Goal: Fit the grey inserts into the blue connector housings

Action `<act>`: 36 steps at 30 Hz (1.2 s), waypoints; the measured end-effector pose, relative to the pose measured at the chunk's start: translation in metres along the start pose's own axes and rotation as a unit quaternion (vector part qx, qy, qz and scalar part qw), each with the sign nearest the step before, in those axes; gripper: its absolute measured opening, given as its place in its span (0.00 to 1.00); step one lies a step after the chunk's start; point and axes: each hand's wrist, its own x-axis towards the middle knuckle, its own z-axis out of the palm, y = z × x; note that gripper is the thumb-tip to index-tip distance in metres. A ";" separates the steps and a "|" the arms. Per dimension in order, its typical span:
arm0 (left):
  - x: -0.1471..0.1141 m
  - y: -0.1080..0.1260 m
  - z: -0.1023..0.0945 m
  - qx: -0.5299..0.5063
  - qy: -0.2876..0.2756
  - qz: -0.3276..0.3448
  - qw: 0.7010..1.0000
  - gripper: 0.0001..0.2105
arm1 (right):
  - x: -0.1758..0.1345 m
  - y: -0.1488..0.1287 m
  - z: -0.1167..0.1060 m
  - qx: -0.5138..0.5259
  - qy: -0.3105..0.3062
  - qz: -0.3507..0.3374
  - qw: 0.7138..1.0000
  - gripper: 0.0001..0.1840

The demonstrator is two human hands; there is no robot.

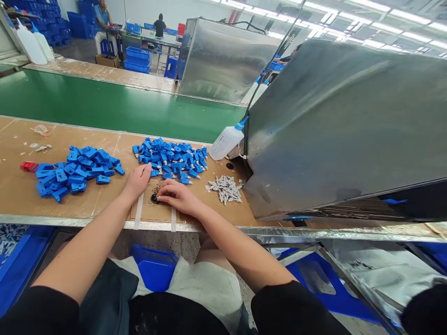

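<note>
My left hand [137, 182] is at the near-left edge of a pile of blue plastic parts with pale tips [174, 156]. Its fingers are closed, and whatever they hold is hidden. Over a small round black dish [154, 198] on the bench, my right hand [179, 197] has thumb and fingers pinched together. What sits in that pinch is too small to name. Dark specks surround the dish. Another heap of blue plastic parts [77, 172] lies left of my left hand, and small grey pieces [226, 189] are heaped right of my right hand.
A white squeeze bottle [226, 141] with a blue nozzle leans by a large metal housing [335, 130] on the right. Beyond the brown bench top runs a green conveyor belt [104, 102]. A red part [29, 166] lies far left. People sit and stand in the background.
</note>
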 end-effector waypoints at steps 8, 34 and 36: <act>0.003 -0.006 0.002 -0.009 -0.019 0.000 1.000 0.23 | 0.020 0.006 -0.011 0.073 0.204 0.041 0.975 0.14; -0.006 0.005 0.004 0.062 -0.014 0.009 0.998 0.22 | 0.016 0.018 0.011 -0.203 0.171 -0.027 0.964 0.13; -0.005 0.006 0.003 0.078 -0.022 0.012 0.997 0.23 | 0.015 0.018 0.012 -0.254 0.153 -0.020 0.955 0.15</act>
